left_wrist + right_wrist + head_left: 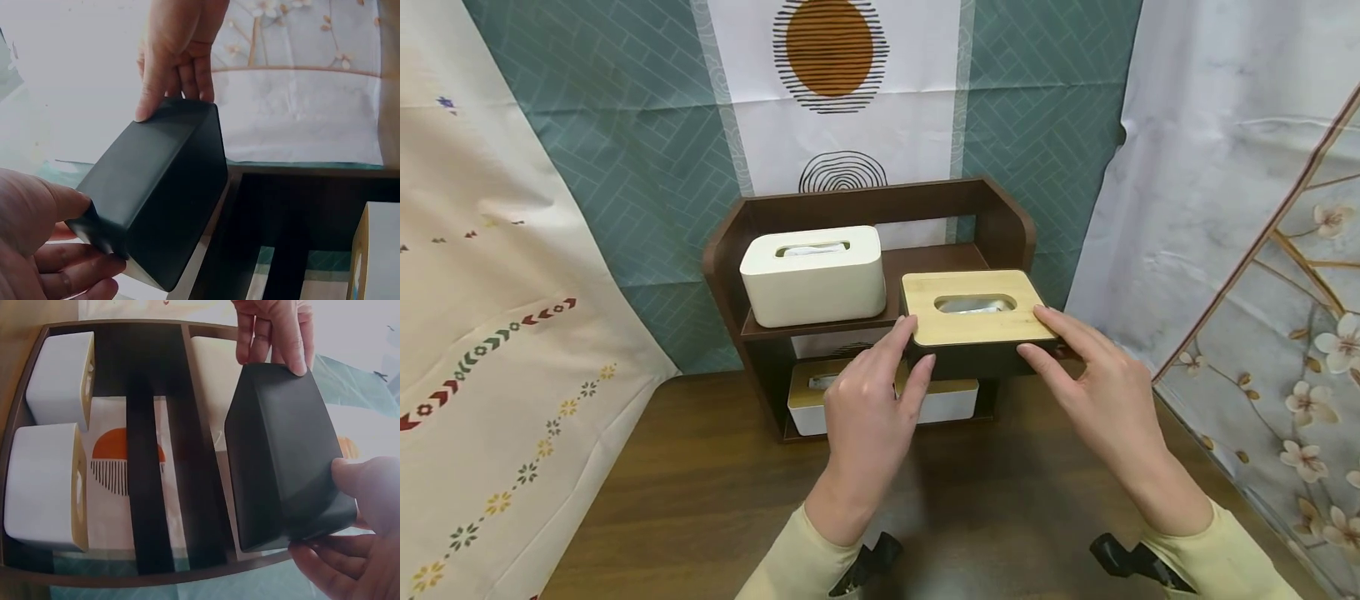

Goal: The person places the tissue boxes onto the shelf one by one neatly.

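Note:
Both hands hold a black tissue box (977, 332) with a light wooden lid, in front of the upper right part of a dark brown two-tier shelf (932, 258). My left hand (868, 400) grips its left end, fingers at the lid edge and thumb on the front. On the opposite end, my right hand (1097, 392) pinches it between thumb and fingers. Tissue shows through the lid's oval slot. In the left wrist view, the dark underside of the black box (175, 187) is visible between the two hands.
A cream tissue box (816, 292) stands on the upper shelf at left. On the lower tier are two white tissue boxes with wooden lids, a left one (47, 487) and a right one (59, 378). Patterned cloths hang around the brown table (700, 500).

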